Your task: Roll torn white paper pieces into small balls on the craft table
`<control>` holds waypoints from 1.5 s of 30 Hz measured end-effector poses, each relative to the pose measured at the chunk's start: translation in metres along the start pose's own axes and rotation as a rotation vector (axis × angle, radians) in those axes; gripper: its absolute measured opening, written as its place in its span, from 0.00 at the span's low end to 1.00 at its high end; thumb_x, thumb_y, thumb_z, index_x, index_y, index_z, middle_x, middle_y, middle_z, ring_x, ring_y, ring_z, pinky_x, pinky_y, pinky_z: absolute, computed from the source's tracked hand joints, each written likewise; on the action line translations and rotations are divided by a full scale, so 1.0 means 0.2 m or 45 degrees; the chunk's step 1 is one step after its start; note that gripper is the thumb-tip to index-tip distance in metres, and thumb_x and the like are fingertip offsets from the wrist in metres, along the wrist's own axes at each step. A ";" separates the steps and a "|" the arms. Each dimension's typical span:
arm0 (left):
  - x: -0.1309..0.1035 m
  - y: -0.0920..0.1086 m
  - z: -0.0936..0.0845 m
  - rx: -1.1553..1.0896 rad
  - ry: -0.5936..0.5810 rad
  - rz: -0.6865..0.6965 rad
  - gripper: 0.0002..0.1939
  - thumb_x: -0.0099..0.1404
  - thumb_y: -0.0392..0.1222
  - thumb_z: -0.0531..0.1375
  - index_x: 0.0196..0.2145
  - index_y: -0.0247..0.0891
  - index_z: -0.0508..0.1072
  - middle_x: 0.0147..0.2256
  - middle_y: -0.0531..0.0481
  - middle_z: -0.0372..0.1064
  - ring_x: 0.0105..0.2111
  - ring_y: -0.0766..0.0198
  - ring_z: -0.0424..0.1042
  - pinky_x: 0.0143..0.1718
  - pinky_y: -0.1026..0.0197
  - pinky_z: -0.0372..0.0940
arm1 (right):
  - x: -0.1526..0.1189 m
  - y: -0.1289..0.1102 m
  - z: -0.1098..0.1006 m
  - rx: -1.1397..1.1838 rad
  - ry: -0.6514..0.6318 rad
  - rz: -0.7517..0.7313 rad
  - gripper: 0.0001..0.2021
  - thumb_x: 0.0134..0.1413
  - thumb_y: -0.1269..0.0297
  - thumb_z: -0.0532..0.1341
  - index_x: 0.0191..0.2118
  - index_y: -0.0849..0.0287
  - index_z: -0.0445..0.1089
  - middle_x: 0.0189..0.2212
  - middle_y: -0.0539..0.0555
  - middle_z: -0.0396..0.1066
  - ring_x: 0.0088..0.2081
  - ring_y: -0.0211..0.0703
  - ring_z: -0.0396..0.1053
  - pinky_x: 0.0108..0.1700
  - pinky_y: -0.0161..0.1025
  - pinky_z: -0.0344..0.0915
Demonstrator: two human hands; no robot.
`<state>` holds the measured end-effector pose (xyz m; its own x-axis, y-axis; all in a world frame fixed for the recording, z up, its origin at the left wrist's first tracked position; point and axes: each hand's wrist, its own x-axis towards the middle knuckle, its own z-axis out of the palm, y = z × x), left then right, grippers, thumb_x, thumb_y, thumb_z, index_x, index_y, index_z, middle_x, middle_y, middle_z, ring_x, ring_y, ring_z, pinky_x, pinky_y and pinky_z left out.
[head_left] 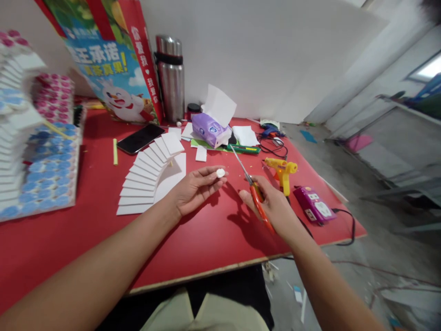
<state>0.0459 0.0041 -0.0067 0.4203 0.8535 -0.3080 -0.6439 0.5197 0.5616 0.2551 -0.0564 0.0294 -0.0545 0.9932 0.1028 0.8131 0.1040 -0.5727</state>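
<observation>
Going by the purple tissue pack [206, 129] on the red table [206, 246], a small white round piece [220, 173] is being held straight in front of it, on the near side, pinched in the fingertips of the left hand [196, 189]. A pair of orange-handled scissors [259, 204] is gripped in the right hand [274, 202], nearer and to the right of the pack, blades pointed up toward it, not touching the white piece. Whether the blades are fully closed can't really be told.

A fan of white strips [141, 179] is laid out left of the pack and a bit nearer, with a black phone [140, 138] placed beyond the fan, also left. A green cutter [246, 149] is parked just by the pack's right side, and a yellow glue gun [284, 172] is set down farther right and nearer.
</observation>
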 end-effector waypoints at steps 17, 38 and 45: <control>-0.01 -0.02 -0.02 0.454 -0.163 0.369 0.12 0.55 0.35 0.73 0.39 0.37 0.82 0.36 0.48 0.79 0.35 0.64 0.78 0.42 0.61 0.71 | 0.09 -0.01 0.05 -0.584 -0.036 0.210 0.25 0.62 0.53 0.62 0.59 0.63 0.69 0.45 0.68 0.78 0.45 0.63 0.76 0.41 0.45 0.63; -0.04 -0.01 -0.02 1.360 -0.186 1.034 0.07 0.64 0.32 0.65 0.40 0.37 0.77 0.39 0.49 0.74 0.36 0.66 0.71 0.39 0.63 0.66 | 0.24 -0.07 0.09 1.316 -0.537 0.399 0.22 0.44 0.48 0.75 0.30 0.62 0.72 0.21 0.46 0.62 0.21 0.29 0.51 0.24 0.33 0.47; -0.02 0.01 -0.05 1.297 -0.168 0.938 0.06 0.64 0.34 0.66 0.40 0.37 0.79 0.40 0.47 0.75 0.41 0.61 0.74 0.43 0.59 0.68 | 0.28 -0.09 0.18 1.515 -0.516 0.420 0.20 0.40 0.55 0.79 0.25 0.63 0.71 0.17 0.44 0.59 0.19 0.25 0.47 0.20 0.29 0.40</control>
<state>0.0374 0.0021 -0.0119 0.2705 0.8868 0.3747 0.0065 -0.3909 0.9204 0.2176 -0.0007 0.0167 -0.2916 0.9041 -0.3124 -0.1770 -0.3720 -0.9112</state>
